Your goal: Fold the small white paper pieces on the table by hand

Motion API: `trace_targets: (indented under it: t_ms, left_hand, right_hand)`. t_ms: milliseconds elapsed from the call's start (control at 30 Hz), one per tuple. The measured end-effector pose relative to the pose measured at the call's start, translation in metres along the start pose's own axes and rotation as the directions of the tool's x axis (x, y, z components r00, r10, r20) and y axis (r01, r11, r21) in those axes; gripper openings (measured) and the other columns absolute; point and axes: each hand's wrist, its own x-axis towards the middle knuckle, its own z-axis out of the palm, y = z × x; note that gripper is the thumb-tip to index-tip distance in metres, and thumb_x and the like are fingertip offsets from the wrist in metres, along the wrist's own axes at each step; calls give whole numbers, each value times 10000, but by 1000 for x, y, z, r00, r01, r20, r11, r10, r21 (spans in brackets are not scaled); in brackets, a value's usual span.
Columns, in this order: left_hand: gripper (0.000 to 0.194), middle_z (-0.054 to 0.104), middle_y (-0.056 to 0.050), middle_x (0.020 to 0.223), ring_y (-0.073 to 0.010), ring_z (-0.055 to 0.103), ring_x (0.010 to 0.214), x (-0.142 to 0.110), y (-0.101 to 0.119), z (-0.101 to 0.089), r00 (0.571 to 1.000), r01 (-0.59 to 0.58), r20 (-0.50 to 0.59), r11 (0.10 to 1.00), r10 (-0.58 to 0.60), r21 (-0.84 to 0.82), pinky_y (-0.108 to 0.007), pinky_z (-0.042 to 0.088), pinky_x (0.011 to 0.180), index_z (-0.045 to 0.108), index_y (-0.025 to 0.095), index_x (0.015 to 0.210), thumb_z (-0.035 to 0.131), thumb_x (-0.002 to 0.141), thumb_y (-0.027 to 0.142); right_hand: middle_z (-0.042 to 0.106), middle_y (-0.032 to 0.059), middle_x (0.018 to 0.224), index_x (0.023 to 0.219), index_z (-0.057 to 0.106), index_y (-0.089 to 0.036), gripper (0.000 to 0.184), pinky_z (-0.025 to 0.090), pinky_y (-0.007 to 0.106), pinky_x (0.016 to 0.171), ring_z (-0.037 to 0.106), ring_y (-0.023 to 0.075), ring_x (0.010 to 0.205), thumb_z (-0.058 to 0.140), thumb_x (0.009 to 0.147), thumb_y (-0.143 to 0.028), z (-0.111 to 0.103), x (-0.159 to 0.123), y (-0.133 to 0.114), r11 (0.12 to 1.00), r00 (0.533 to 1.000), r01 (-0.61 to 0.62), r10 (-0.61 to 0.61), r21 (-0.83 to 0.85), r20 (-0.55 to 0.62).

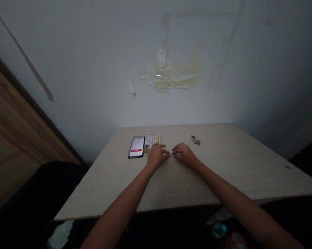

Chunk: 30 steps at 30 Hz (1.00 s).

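On the table, a small whitish object (171,154) sits between my two hands, too small and blurred for its kind to be told. My left hand (156,157) reaches it from the left, thumb and a fingertip closed at its edge while the other fingers stretch forward. From the right, my right hand (185,155) pinches the same object with bent fingers. Just behind my left hand lies a printed card or leaflet (153,138) with rows of small pictures, partly covered by the fingers. A phone (136,147) with a lit screen lies left of it.
A small folded wrapper-like piece (195,139) lies at the back right of the pale wooden table (114,183). A small dark scrap (288,167) is near the right edge. The wall (93,69) stands directly behind. Below the front edge, a bottle (219,229) shows dimly.
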Motion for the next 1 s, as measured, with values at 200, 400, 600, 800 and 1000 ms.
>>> trace_targets:
  t_ms: [200,400,600,800,1000]
  left_hand:
    - [86,651,19,1306,-351,397,1327,-2,4,-1,1000,6,-7,999,-6,36,-708,-50,1113,789,378,816,713,807,417]
    - [108,601,54,1380,-380,358,1360,-6,2,1,999,-35,-23,995,37,90,-747,-94,1077,781,424,873,683,834,447]
    - [152,518,71,1464,-380,330,1387,-8,1,1,1000,-12,-18,994,15,107,-726,-87,1100,762,468,954,681,826,478]
    - [186,490,77,1487,-381,320,1397,-9,4,-2,1000,-25,-5,987,26,156,-714,-73,1115,747,489,1003,644,849,494]
    - [238,460,78,1509,-390,320,1395,-10,5,-5,999,-45,19,972,41,231,-761,-42,1086,714,506,1075,610,863,530]
  right_hand:
    - [757,42,944,888,771,-264,120,410,401,968,628,230,1006,656,858,-244,-4,0,-5,998,999,26,-23,-50,44]
    - [747,50,979,935,751,-253,131,405,406,973,606,245,1070,633,879,-249,-8,-1,-9,993,996,21,-11,-117,85]
    - [741,50,1004,927,736,-248,118,412,425,999,559,269,1184,632,874,-230,-7,-2,-8,992,997,18,-8,-123,83]
    - [739,43,1040,886,724,-234,101,420,432,1019,543,271,1208,636,858,-195,-4,-2,-7,996,997,17,-11,-85,75]
    - [722,60,1072,920,707,-217,112,416,444,1027,541,263,1215,614,861,-192,-4,-1,-9,996,995,8,1,-92,100]
